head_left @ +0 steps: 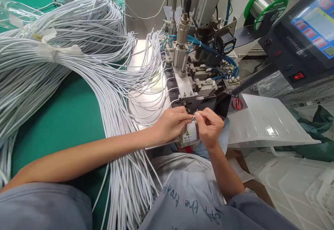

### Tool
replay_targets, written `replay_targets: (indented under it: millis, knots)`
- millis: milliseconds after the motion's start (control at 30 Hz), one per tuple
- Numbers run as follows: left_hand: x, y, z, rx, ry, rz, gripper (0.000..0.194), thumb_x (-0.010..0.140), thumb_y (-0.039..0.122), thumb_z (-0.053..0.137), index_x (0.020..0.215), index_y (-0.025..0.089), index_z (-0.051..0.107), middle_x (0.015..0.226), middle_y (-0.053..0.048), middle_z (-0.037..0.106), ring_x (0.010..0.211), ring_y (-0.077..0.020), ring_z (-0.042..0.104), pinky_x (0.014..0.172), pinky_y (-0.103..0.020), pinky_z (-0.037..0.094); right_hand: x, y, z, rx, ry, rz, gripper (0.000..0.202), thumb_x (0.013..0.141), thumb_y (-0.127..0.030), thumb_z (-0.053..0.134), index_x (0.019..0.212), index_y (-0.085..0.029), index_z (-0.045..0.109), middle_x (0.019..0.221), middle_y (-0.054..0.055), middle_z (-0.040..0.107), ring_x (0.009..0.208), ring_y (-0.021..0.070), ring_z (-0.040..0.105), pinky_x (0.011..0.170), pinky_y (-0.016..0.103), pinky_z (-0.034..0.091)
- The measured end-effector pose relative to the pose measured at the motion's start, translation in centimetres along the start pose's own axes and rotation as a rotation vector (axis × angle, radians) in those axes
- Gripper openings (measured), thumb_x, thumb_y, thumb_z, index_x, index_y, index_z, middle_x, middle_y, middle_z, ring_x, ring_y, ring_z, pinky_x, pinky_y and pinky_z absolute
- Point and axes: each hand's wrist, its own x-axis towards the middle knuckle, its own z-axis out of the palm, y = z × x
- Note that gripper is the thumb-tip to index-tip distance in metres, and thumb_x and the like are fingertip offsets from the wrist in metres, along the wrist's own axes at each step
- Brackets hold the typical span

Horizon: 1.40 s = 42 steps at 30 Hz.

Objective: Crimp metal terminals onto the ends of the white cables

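White cable [193, 116], pinched in both hands [171, 125], close together, left arm [104, 150] outstretched

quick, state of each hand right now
Left hand: closed, pinching a white cable.
Right hand: closed, apparently pinching the same white cable near its end.

This looks like a factory workshop: in the far middle stands a bench machine [183, 84] with metal cylinders [183, 32] and blue tubes [206, 46], and to its right are a control panel [293, 47] with a lit screen [321, 21] and a green-ended spool of metal wire [261, 7]. On the left, thick tied bundles of white cables [86, 61] cover much of a green table [62, 125]
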Motion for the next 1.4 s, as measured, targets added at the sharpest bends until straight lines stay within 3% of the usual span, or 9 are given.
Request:
replay_targets:
  millis: [133,267,333,467,567,767,867,1067,1400]
  knots:
    - [0.3,-0.5,-0.4,0.319,-0.016,0.216,0.023,0.088,0.011,0.042,0.077,0.013,0.062,0.070,-0.003,0.053,0.056,-0.0100,0.045,0.049,-0.022,0.037,0.4,-0.2,-0.6,-0.088,-0.088,-0.017,0.018,0.082,-0.020,0.054,0.066,-0.017,0.062,0.054,-0.004,0.037,0.050,0.0088,0.035,0.048,0.025,0.029]
    - [0.5,-0.7,-0.8,0.640,0.028,0.428,0.021,0.087,0.012,0.043,0.074,0.013,0.059,0.066,-0.004,0.049,0.056,-0.0132,0.040,0.050,-0.027,0.034,0.9,-0.4,-1.0,-0.063,-0.208,0.091,0.023,0.080,-0.018,0.054,0.057,-0.017,0.055,0.053,-0.005,0.035,0.049,0.0077,0.034,0.048,0.025,0.028]
    - [0.5,-0.8,-0.7,0.590,0.040,0.371,0.019,0.086,0.011,0.044,0.076,0.012,0.060,0.067,-0.004,0.049,0.057,-0.0127,0.041,0.050,-0.026,0.034,1.0,-0.3,-0.8,0.008,-0.221,0.137,0.025,0.080,-0.018,0.054,0.055,-0.017,0.054,0.053,-0.004,0.036,0.050,0.0077,0.034,0.048,0.024,0.027]
    - [0.3,-1.1,-0.2,0.215,0.020,0.110,0.021,0.085,0.008,0.043,0.083,0.013,0.063,0.069,-0.001,0.050,0.059,-0.0088,0.047,0.051,-0.020,0.037,0.7,0.2,-0.3,0.048,-0.119,0.107,0.024,0.080,-0.018,0.055,0.057,-0.016,0.056,0.053,-0.005,0.034,0.050,0.0079,0.033,0.047,0.025,0.026]
    - [0.3,-1.3,0.0,0.053,-0.052,0.061,0.018,0.088,0.012,0.046,0.090,0.013,0.064,0.072,-0.001,0.053,0.064,-0.0079,0.052,0.057,-0.017,0.042,0.4,0.9,-0.2,0.055,-0.083,0.104,0.021,0.082,-0.019,0.055,0.062,-0.016,0.061,0.054,-0.004,0.038,0.050,0.0081,0.035,0.048,0.025,0.028]
    - [0.8,-1.9,-0.7,0.504,-0.344,0.043,0.024,0.090,0.014,0.038,0.085,0.011,0.062,0.081,-0.006,0.054,0.060,-0.0100,0.049,0.054,-0.022,0.041,0.7,3.9,-0.3,0.117,-0.207,0.299,0.018,0.084,-0.025,0.053,0.076,-0.017,0.067,0.068,0.000,0.055,0.063,0.0110,0.049,0.057,0.025,0.039]
    - [1.0,-2.1,-0.9,0.572,-0.442,-0.003,0.022,0.088,0.011,0.038,0.087,0.011,0.060,0.084,-0.006,0.054,0.063,-0.0110,0.051,0.057,-0.022,0.043,1.1,5.1,0.0,0.217,-0.262,0.429,0.015,0.080,-0.028,0.056,0.081,-0.016,0.066,0.074,0.001,0.062,0.067,0.0128,0.055,0.062,0.026,0.043]
    - [0.9,-2.4,-0.7,0.598,-0.477,-0.015,0.023,0.088,0.011,0.037,0.090,0.012,0.060,0.084,-0.006,0.054,0.066,-0.0122,0.053,0.056,-0.022,0.043,1.7,5.3,0.9,0.336,-0.305,0.512,0.012,0.077,-0.028,0.058,0.073,-0.017,0.061,0.064,-0.002,0.058,0.058,0.0099,0.049,0.058,0.024,0.041]
    - [0.8,-2.3,-0.8,0.606,-0.471,0.035,0.026,0.086,0.009,0.040,0.103,0.013,0.060,0.088,-0.007,0.055,0.076,-0.0150,0.055,0.060,-0.024,0.044,2.1,5.1,0.8,0.317,-0.371,0.556,0.015,0.076,-0.029,0.057,0.068,-0.016,0.057,0.056,-0.004,0.050,0.052,0.0084,0.043,0.050,0.022,0.036]
